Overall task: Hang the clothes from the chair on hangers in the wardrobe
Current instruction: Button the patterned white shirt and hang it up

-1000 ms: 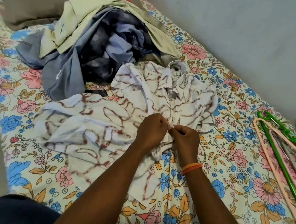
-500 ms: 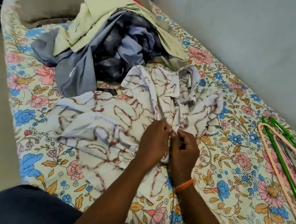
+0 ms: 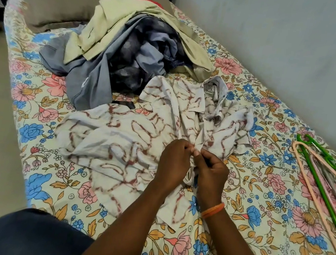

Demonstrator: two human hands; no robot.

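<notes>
While the white shirt with a brown vein pattern [image 3: 132, 142] lies spread on the floral-print bedsheet [image 3: 258, 209], both hands work at its front opening. The left hand [image 3: 172, 162] and right hand [image 3: 210, 169] each pinch a fold of the placket, fingertips touching. The shirt's long axis runs from the collar (label visible, far end) toward the person. Behind it sits a heap of grey, blue and cream clothes [image 3: 129, 54]. Green and pink plastic hangers [image 3: 323, 177] lie on the sheet at right.
</notes>
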